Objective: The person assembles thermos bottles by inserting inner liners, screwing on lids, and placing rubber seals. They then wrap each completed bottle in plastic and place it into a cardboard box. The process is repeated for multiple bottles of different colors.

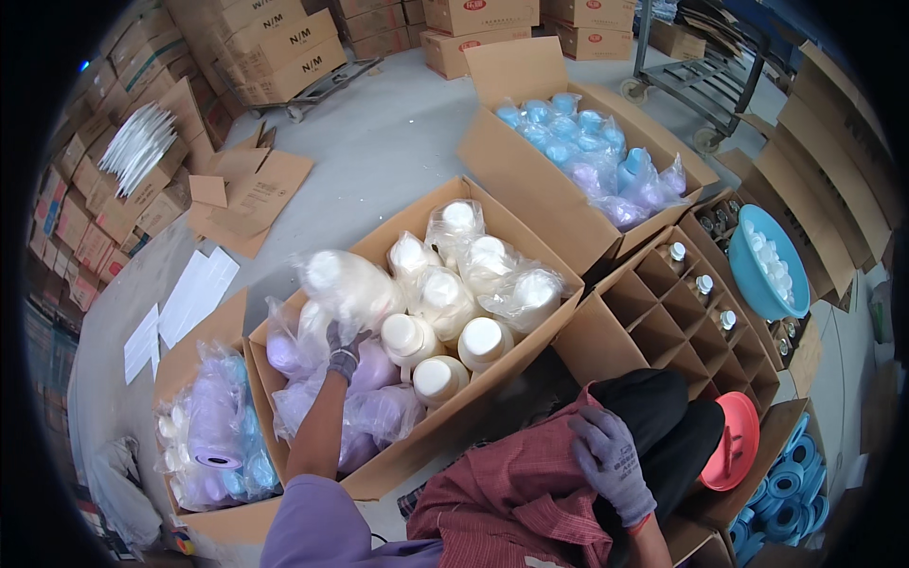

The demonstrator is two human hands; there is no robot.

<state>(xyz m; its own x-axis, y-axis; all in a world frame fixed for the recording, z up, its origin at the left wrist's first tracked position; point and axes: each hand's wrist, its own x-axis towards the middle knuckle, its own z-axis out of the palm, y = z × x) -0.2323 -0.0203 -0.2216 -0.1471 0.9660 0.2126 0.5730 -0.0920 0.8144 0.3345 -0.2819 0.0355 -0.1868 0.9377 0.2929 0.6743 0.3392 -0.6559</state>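
My left hand (344, 352), in a grey glove, reaches into a large cardboard box (404, 470). Its fingers are closed on the loose end of a clear plastic bag around a white bottle (352, 286), which is blurred and tilted. Several bagged white bottles (443, 293) fill the box's far part, and a few unbagged white bottles (485, 343) stand along its right side. Bagged purple bottles (374, 367) lie around my left wrist. My right hand (611, 459), also gloved in grey, rests on the red cloth over my lap, fingers stretched out and holding nothing.
A box of blue and purple bagged bottles (573, 133) stands beyond. At right are a divided carton (653, 293), a blue basin (739, 265) of white caps, a red basin (729, 417) and blue rings (786, 483). Another bottle box (222, 317) sits left; stacked cartons (275, 57) stand behind.
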